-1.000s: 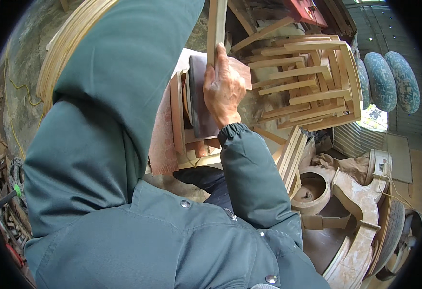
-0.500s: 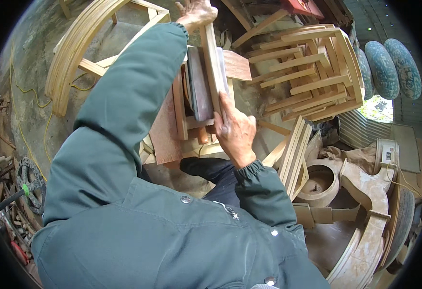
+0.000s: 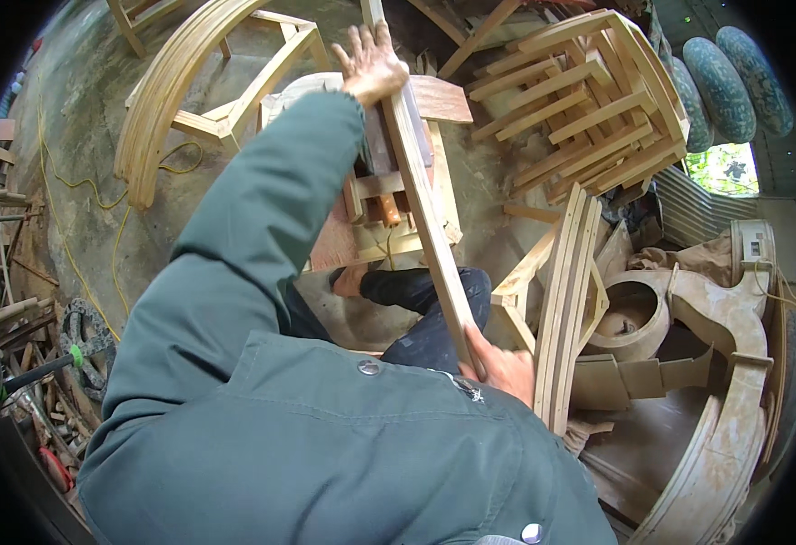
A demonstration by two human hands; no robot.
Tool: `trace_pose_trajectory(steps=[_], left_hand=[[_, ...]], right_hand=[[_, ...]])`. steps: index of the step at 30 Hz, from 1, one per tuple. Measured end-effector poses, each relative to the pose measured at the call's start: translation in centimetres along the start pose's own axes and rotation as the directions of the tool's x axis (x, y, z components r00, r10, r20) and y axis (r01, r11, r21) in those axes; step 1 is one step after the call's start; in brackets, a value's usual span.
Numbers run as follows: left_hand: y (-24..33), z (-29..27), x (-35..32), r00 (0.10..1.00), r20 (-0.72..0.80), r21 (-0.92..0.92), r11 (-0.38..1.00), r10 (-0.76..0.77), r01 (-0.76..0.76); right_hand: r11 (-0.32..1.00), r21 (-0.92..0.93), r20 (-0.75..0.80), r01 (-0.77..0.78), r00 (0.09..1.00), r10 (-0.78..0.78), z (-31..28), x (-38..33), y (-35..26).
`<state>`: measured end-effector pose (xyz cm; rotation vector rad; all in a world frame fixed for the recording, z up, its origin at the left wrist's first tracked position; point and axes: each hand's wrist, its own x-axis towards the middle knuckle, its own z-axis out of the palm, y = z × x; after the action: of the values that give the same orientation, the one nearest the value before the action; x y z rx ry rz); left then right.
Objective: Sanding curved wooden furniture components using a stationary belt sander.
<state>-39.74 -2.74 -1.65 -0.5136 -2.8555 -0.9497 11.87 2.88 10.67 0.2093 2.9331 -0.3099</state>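
A long wooden strip [image 3: 423, 213] slants from the far top down toward my lap. My left hand [image 3: 373, 68] lies on its far part, fingers spread and stretched out. At the near end, beside my jacket, my right hand [image 3: 503, 367] is closed around the strip, its thumb along the wood. Beneath the strip, past my knees, is a dark grey belt-like surface [image 3: 376, 150] in a wooden stand, much like a belt sander. The strip covers part of it. A reddish board [image 3: 334, 238] leans at the stand's near left side.
Curved wooden frames [image 3: 166, 100] stand at the far left, near a yellow cord [image 3: 91, 193]. Stacked slatted frames [image 3: 589, 100] are at the far right. Close by my right hand are curved wooden pieces [image 3: 563, 309] and a large dusty machine housing [image 3: 721, 391]. Scrap wood [image 3: 3, 272] lies left.
The strip has slid toward my body, its near end now by my jacket. My right hand has come back with it, away from the grey belt. My left hand stays on the far part, fingers spread.
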Motion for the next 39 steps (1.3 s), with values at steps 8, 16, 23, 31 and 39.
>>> trace_pose_trajectory(steps=[8, 16, 23, 31, 39], left_hand=[[2.7, 0.0, -10.2, 0.993, 0.114, 0.115, 0.993, 0.023, -0.036], [1.1, 0.4, -1.6, 0.996, 0.065, 0.131, 0.989, 0.065, -0.074], [-1.6, -0.1, 7.7, 1.000, 0.017, 0.024, 1.000, 0.017, -0.017], [-6.0, -1.8, 17.2, 0.993, -0.108, 0.003, 0.999, 0.046, -0.046], [-4.0, 0.2, 18.7, 0.988, -0.124, 0.048, 0.995, 0.088, -0.082]], right_hand=[[0.944, -0.274, 0.399, -0.183, 0.872, 0.285, -3.3, -8.4, -1.0], [0.995, -0.074, 0.079, -0.072, 0.994, 0.078, -1.3, -1.8, -1.0], [1.000, 0.001, -0.184, 0.001, 0.983, -0.001, -0.1, 8.4, -1.8], [0.998, 0.034, -0.258, 0.051, 0.965, -0.041, 1.5, 23.1, -2.7], [0.994, 0.067, -0.368, 0.090, 0.928, -0.059, 2.3, 32.6, -2.6]])
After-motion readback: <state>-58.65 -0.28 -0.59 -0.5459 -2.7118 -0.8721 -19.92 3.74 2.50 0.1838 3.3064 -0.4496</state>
